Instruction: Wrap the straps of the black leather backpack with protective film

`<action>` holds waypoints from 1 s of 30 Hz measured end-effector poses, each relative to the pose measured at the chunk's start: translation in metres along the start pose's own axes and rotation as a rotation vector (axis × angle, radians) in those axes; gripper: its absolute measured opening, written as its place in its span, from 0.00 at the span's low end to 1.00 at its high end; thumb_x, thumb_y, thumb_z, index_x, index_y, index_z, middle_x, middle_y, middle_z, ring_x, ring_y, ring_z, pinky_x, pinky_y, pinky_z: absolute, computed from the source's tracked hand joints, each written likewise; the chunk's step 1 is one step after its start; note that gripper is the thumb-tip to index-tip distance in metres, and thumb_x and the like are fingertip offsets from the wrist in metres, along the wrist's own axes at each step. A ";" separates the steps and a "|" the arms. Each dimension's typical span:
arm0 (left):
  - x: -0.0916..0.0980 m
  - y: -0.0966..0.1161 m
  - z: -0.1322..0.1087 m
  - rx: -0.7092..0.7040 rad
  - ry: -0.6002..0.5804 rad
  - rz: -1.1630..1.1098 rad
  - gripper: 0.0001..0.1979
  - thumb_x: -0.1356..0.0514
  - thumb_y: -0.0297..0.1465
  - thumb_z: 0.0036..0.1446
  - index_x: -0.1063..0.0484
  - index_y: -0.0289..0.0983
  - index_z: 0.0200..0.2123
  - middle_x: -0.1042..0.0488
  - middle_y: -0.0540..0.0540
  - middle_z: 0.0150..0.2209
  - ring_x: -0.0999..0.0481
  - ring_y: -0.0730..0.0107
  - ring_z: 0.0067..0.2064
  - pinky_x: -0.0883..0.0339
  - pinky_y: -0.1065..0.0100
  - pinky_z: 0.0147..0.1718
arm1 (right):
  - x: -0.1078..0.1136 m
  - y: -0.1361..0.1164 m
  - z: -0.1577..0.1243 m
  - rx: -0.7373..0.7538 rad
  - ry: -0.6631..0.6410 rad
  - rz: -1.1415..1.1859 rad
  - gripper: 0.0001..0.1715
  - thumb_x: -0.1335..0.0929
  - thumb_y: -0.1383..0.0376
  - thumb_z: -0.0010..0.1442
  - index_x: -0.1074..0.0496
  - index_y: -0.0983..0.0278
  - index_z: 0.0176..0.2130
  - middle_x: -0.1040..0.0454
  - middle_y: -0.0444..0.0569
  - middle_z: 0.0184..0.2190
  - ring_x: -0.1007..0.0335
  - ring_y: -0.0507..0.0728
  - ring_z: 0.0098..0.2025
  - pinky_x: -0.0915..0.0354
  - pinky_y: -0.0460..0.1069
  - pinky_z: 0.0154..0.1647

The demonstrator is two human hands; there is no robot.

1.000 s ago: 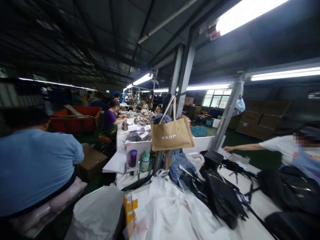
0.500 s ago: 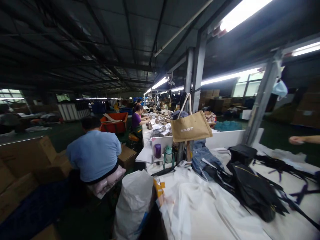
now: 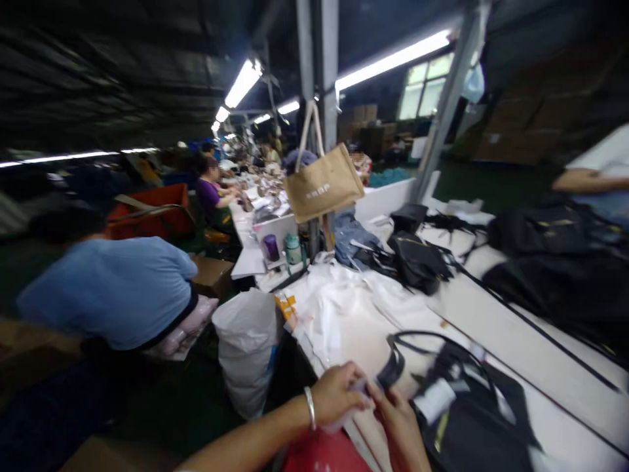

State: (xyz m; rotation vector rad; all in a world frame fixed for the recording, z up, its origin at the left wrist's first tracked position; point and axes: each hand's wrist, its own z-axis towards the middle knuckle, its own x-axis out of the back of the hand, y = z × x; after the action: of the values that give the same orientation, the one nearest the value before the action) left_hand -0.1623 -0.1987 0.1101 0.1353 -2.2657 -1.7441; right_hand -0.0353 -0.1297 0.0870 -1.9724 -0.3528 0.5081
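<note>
Both my hands meet at the bottom of the view over the near edge of a white table [image 3: 496, 341]. My left hand [image 3: 337, 396], with a silver bangle on the wrist, is closed in a pinch on something small and pale that I cannot make out. My right hand [image 3: 400, 429] is next to it, fingers curled toward the same spot; motion blur hides what it holds. A black bag [image 3: 472, 419] with a loop strap and a white tag lies just right of my hands. White fabric [image 3: 344, 308] is heaped beyond them. Something red [image 3: 322, 455] sits under my wrists.
A person in a blue shirt [image 3: 111, 292] sits at the left. A white sack [image 3: 246, 347] stands by the table corner. A tan tote [image 3: 322, 183] hangs from a post. Black bags [image 3: 560, 275] cover the far right, near another person's arm [image 3: 590, 174]. More workers sit further back.
The view has dropped down and swung right. My two hands and the black bag with the white tag have come into view at the bottom; no hand of mine showed before.
</note>
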 end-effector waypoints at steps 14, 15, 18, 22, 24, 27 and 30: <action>0.023 0.001 0.044 0.126 -0.171 -0.083 0.10 0.44 0.36 0.57 0.36 0.35 0.30 0.24 0.47 0.26 0.26 0.72 0.22 0.37 0.73 0.24 | 0.008 -0.020 0.045 -0.151 -0.023 0.537 0.23 0.25 0.54 0.46 0.27 0.65 0.39 0.39 0.39 0.19 0.46 0.45 0.21 0.46 0.40 0.20; 0.025 0.001 0.045 0.137 -0.164 -0.085 0.10 0.45 0.37 0.57 0.36 0.35 0.31 0.24 0.46 0.26 0.26 0.72 0.23 0.37 0.72 0.24 | 0.008 -0.019 0.049 -0.149 -0.008 0.533 0.22 0.25 0.55 0.45 0.27 0.65 0.36 0.39 0.39 0.19 0.46 0.45 0.21 0.46 0.40 0.20; 0.026 0.003 0.048 0.161 -0.127 -0.126 0.13 0.44 0.40 0.57 0.35 0.35 0.37 0.23 0.45 0.28 0.25 0.70 0.24 0.36 0.71 0.25 | 0.006 -0.017 0.057 -0.130 0.030 0.507 0.18 0.25 0.57 0.46 0.28 0.66 0.33 0.38 0.39 0.20 0.46 0.44 0.21 0.45 0.40 0.21; 0.020 0.002 0.051 0.228 -0.076 -0.265 0.15 0.42 0.42 0.55 0.38 0.35 0.35 0.23 0.44 0.29 0.24 0.68 0.24 0.34 0.70 0.25 | 0.006 -0.015 0.058 -0.116 0.058 0.491 0.17 0.25 0.58 0.46 0.28 0.65 0.32 0.36 0.39 0.21 0.45 0.44 0.21 0.46 0.41 0.21; 0.016 0.000 0.053 0.279 -0.058 -0.332 0.17 0.40 0.43 0.52 0.39 0.35 0.33 0.23 0.44 0.27 0.24 0.66 0.24 0.33 0.69 0.25 | 0.007 -0.014 0.058 -0.107 0.073 0.467 0.17 0.25 0.58 0.45 0.28 0.65 0.32 0.35 0.39 0.22 0.45 0.45 0.21 0.46 0.41 0.21; 0.013 -0.002 0.057 0.288 -0.024 -0.354 0.17 0.38 0.42 0.50 0.39 0.36 0.31 0.25 0.46 0.25 0.23 0.66 0.25 0.32 0.68 0.26 | 0.005 -0.013 0.059 -0.085 0.102 0.408 0.17 0.25 0.57 0.44 0.28 0.65 0.31 0.33 0.39 0.21 0.45 0.45 0.20 0.46 0.42 0.21; 0.011 0.001 0.057 0.198 0.018 -0.255 0.14 0.41 0.41 0.53 0.39 0.37 0.30 0.26 0.49 0.25 0.24 0.68 0.26 0.33 0.69 0.27 | -0.003 -0.012 0.056 -0.075 0.082 0.358 0.19 0.25 0.54 0.44 0.27 0.65 0.31 0.30 0.42 0.24 0.40 0.48 0.22 0.41 0.44 0.23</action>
State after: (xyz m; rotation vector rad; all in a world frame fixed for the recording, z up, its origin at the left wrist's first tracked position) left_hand -0.1889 -0.1477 0.0997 0.4978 -2.4951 -1.6186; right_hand -0.0663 -0.0825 0.0770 -2.1336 0.0363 0.6444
